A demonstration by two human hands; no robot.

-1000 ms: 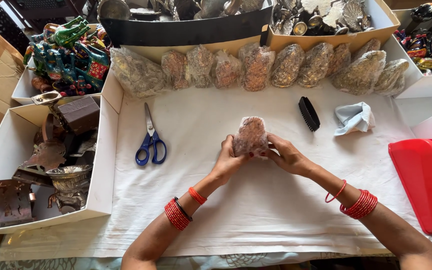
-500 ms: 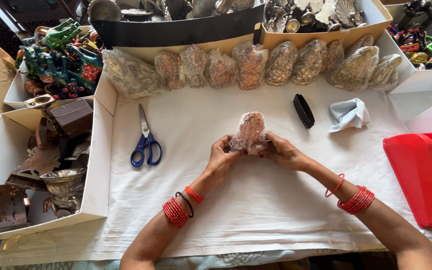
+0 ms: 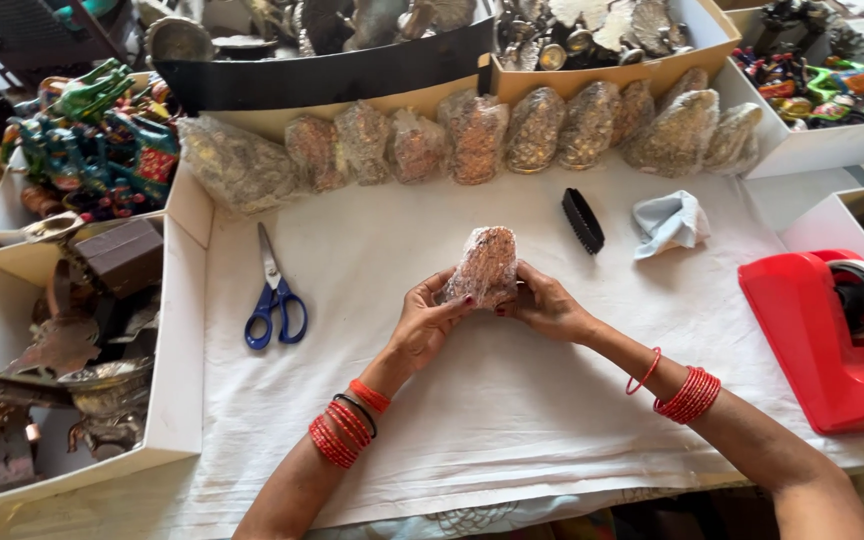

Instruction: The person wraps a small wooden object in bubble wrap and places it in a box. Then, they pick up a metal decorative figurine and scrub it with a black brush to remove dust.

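Both hands, left [image 3: 430, 322] and right [image 3: 544, 303], grip a wrapped piece [image 3: 485, 266] above the tabletop [image 3: 512, 420]; wrapping seems underway, needing tape [image 3: 832, 330].

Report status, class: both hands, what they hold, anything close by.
Left hand and right hand both grip the wrapped reddish bundle, held above the white cloth. Blue scissors lie left, black brush behind; neither touches it.

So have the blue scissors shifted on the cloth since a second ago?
No. The blue scissors lie at the same angle, the same gap from the white box wall; only the camera's view drifted.
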